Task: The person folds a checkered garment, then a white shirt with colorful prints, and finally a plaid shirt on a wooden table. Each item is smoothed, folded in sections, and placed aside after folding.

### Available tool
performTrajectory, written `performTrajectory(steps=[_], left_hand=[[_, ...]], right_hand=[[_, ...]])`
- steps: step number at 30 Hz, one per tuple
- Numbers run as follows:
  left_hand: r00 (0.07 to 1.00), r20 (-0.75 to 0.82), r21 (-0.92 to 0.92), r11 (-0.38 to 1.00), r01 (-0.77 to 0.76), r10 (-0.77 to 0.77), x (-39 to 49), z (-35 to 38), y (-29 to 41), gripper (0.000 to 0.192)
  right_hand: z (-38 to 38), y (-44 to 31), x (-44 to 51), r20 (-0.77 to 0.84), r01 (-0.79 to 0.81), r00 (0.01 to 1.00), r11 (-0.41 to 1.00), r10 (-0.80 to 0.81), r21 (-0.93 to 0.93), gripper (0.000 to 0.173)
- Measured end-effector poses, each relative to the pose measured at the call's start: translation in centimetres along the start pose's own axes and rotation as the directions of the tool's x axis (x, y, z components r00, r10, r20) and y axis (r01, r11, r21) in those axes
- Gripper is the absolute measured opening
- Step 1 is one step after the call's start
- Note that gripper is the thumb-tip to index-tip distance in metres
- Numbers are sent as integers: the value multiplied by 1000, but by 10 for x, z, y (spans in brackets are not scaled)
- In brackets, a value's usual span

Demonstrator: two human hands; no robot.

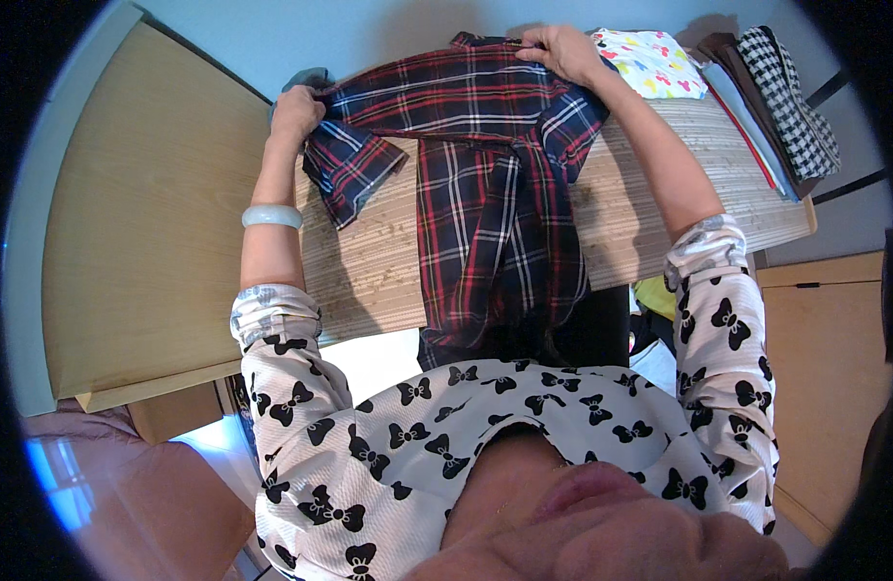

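Note:
A dark navy plaid shirt [482, 94] with red and white lines lies partly on the table, stretched sideways between both hands. At its left end, my left hand [299, 112] grips the bunched cloth, and a loose flap hangs below it. My right hand [562, 54] pinches the upper edge near the right end. One sleeve is folded lengthwise over the middle of the shirt. The lower part drapes over the table's front edge towards my body. Some grey-green cloth [308, 78] shows behind my left hand.
The table [374, 261] has a striped, patterned top. At the back right lie a folded white cloth with coloured prints [649, 64], several folded garments [751, 116] and a houndstooth cloth [791, 109]. A wooden panel [156, 210] stands at the left. A wooden cabinet [824, 378] is at the right.

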State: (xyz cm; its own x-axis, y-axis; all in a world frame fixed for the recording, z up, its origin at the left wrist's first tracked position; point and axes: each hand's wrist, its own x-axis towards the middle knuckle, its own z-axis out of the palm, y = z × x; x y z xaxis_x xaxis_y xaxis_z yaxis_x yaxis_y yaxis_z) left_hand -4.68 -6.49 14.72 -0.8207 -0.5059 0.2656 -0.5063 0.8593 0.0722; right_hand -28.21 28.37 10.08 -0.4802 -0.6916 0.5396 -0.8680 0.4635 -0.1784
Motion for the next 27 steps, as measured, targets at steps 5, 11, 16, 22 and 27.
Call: performTrajectory(steps=[5,11,16,22,27], left_hand=[[983,17,119,976,182,-185,-2,-6,3,34],[978,-187,69,992,102,-87,1,-14,-4,29],[950,112,-522,796,306,-292,14,-5,-16,18],[882,400,-816,340,467,-250,14,1,-13,21],[840,542,-824,179,538,-28,12,-14,-17,30]], right_hand=[[2,-16,-12,-43,-90,995,994,87,-66,24],[4,-47,-9,-371,172,883,933,-288,-315,28],[37,-100,-20,-77,340,939,939,-335,56,45],[60,-117,-34,213,178,969,954,-126,-243,60],[64,-118,-32,269,130,961,959,-59,-252,63]])
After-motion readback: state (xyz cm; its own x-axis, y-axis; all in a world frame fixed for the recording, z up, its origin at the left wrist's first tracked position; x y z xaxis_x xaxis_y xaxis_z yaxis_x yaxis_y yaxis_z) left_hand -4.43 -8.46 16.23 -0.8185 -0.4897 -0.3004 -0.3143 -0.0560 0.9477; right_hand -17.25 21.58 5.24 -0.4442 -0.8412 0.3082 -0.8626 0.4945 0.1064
